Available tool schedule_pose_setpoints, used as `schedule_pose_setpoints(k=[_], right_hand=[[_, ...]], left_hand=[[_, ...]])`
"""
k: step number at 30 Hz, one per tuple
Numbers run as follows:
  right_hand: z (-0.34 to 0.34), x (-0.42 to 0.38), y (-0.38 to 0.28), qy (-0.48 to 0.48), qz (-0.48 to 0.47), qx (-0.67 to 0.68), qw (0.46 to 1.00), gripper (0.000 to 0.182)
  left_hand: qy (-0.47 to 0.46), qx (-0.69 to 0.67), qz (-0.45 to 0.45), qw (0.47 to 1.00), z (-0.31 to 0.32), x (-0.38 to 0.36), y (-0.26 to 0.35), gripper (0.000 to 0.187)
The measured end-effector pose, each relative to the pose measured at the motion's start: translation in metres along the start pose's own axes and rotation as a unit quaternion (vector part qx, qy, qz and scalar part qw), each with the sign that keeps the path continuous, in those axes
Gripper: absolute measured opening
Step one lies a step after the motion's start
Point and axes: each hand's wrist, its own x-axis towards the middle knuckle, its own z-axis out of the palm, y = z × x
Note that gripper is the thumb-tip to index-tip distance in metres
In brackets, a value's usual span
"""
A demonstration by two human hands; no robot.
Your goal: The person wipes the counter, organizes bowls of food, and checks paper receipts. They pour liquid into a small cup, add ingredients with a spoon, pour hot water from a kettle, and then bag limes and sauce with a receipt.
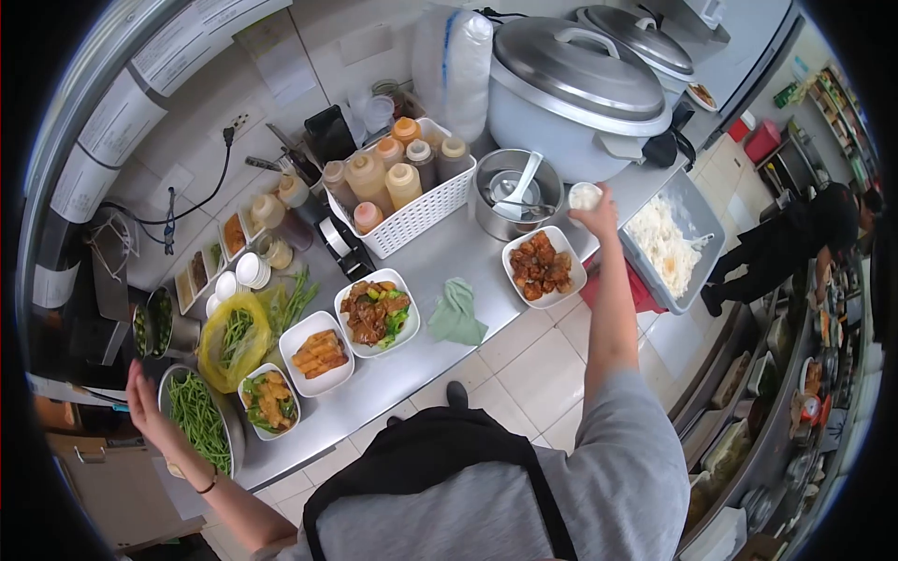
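My right hand is raised over the steel counter and holds a small white bowl of rice, next to a metal pot with a ladle. Just below it stands a white bowl of fried chicken pieces. My left hand is open, fingers spread, at the counter's left end beside a metal bowl of green beans. Between the hands stand three white dishes: meat with greens, fried rolls and a mixed vegetable dish.
A white basket of sauce bottles and a large rice cooker stand at the back. A tray of rice hangs off the counter's right end. A green cloth lies near the edge. Another person works at the far right.
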Motion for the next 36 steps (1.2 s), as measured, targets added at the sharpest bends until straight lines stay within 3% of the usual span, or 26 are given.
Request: schedule_pose_setpoints(k=[2, 5, 8, 9, 12, 13, 16, 18, 21, 24, 29, 31, 35, 36], right_hand=[[-0.034, -0.021, -0.018, 0.006, -0.026, 0.027, 0.999, 0.093], [-0.083, -0.059, -0.063, 0.005, -0.1, 0.078, 0.992, 0.092], [-0.098, -0.1, -0.118, -0.046, -0.232, 0.171, 0.957, 0.094], [-0.103, -0.121, -0.148, -0.097, -0.234, 0.204, 0.946, 0.093], [-0.088, -0.176, -0.222, -0.22, -0.307, 0.263, 0.888, 0.097], [-0.075, -0.194, -0.24, -0.244, -0.351, 0.251, 0.868, 0.098], [-0.043, -0.255, -0.305, -0.326, -0.448, 0.233, 0.799, 0.099], [-0.025, -0.299, -0.345, -0.373, -0.477, 0.217, 0.765, 0.098], [-0.004, -0.366, -0.401, -0.365, -0.581, 0.163, 0.709, 0.094], [0.017, -0.438, -0.456, -0.422, -0.603, 0.153, 0.659, 0.098], [0.042, -0.549, -0.536, -0.461, -0.636, 0.232, 0.573, 0.106], [0.047, -0.577, -0.554, -0.452, -0.643, 0.266, 0.558, 0.105], [0.063, -0.591, -0.553, -0.437, -0.602, 0.307, 0.594, 0.094], [0.068, -0.588, -0.547, -0.446, -0.569, 0.309, 0.619, 0.09]], left_hand=[[-0.041, -0.007, -0.032, 0.999, 0.042, -0.021, 0.021, 0.025], [-0.194, -0.009, -0.071, 0.978, 0.106, -0.065, 0.04, 0.023], [-0.409, -0.103, -0.144, 0.895, 0.157, -0.107, 0.043, 0.022], [-0.479, -0.149, -0.169, 0.848, 0.171, -0.116, 0.042, 0.025], [-0.539, -0.293, -0.102, 0.783, 0.201, -0.147, 0.021, 0.043], [-0.54, -0.33, -0.169, 0.756, 0.195, -0.145, 0.028, 0.05], [-0.513, -0.416, -0.295, 0.69, 0.152, -0.121, 0.021, 0.069], [-0.48, -0.383, -0.306, 0.727, 0.1, -0.105, 0.008, 0.066], [-0.404, -0.402, -0.33, 0.752, 0.024, -0.098, -0.039, 0.057], [-0.32, -0.374, -0.343, 0.8, -0.062, -0.088, -0.055, 0.05], [-0.142, -0.46, -0.373, 0.794, -0.201, -0.088, -0.116, 0.043], [-0.059, -0.45, -0.363, 0.814, -0.256, -0.093, -0.136, 0.04], [0.11, -0.423, -0.344, 0.831, -0.349, -0.106, -0.196, 0.042], [0.106, -0.422, -0.345, 0.831, -0.368, -0.112, -0.215, 0.042]])
